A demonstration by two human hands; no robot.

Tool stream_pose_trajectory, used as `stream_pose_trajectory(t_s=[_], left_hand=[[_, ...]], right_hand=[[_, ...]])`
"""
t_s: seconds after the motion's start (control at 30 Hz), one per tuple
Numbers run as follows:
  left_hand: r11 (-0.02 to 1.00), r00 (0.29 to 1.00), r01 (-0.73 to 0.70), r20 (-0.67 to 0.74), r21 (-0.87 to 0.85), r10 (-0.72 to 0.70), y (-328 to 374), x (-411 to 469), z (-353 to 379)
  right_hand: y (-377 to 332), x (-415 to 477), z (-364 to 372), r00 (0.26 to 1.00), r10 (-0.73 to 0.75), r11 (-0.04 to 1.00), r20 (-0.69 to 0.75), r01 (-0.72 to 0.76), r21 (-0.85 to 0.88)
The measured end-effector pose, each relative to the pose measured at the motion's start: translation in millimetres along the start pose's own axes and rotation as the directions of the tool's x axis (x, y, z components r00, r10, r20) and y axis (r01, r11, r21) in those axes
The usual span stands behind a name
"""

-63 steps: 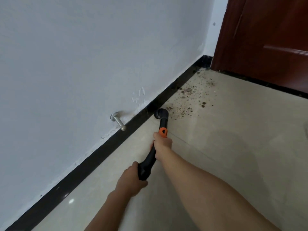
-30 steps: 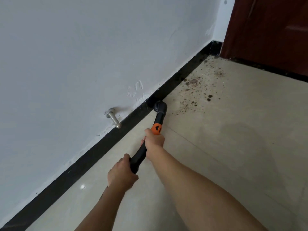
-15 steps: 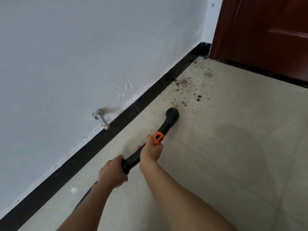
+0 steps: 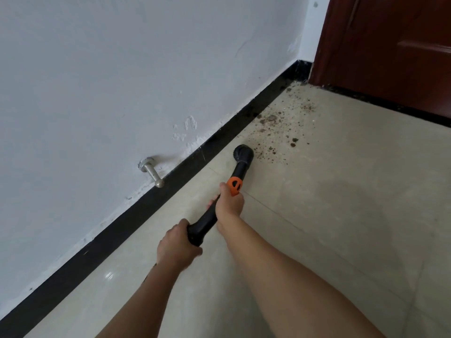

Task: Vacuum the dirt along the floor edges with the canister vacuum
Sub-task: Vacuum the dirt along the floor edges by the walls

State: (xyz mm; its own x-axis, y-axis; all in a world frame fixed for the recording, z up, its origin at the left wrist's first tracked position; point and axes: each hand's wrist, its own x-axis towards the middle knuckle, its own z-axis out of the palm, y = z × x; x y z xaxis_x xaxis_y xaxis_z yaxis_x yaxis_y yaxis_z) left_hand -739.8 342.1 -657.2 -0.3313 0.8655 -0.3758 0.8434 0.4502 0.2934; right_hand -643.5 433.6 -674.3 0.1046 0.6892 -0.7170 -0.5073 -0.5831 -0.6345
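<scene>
The left hand (image 4: 177, 247) gripped the rear end of the black plastic vacuum wand (image 4: 238, 170), and the right hand (image 4: 229, 203) was curled round it further forward, just behind its orange collar (image 4: 234, 185). The wand's round black nozzle (image 4: 244, 153) was down at the beige tiled floor (image 4: 341, 215) near the black skirting board (image 4: 146, 203), at the near edge of the scattered brown dirt (image 4: 271, 123).
</scene>
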Motion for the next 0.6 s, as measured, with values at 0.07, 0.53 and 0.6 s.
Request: stream_pose_trajectory(t_s=[0.07,0.53,0.6], left_hand=[[0.997,0.997,-0.041,-0.064,-0.065,0.037,9.7,3.9,2.9],[0.991,0.989,-0.11,-0.104,-0.081,0.101,2.8,29.9,1.3],[0.995,0.991,-0.095,-0.099,-0.004,0.094,-8.5,23.8,4.4]], right_hand=[[-14.7,9.6,-4.6,1.0,-0.015,1.0,-0.015,0.015,0.02],[-47.2,32.9,17.9,0.994,0.065,0.997,0.09,-0.061,-0.048],[-30.7,20.7,19.9,0.993,0.079,0.997,0.084,-0.077,-0.03]])
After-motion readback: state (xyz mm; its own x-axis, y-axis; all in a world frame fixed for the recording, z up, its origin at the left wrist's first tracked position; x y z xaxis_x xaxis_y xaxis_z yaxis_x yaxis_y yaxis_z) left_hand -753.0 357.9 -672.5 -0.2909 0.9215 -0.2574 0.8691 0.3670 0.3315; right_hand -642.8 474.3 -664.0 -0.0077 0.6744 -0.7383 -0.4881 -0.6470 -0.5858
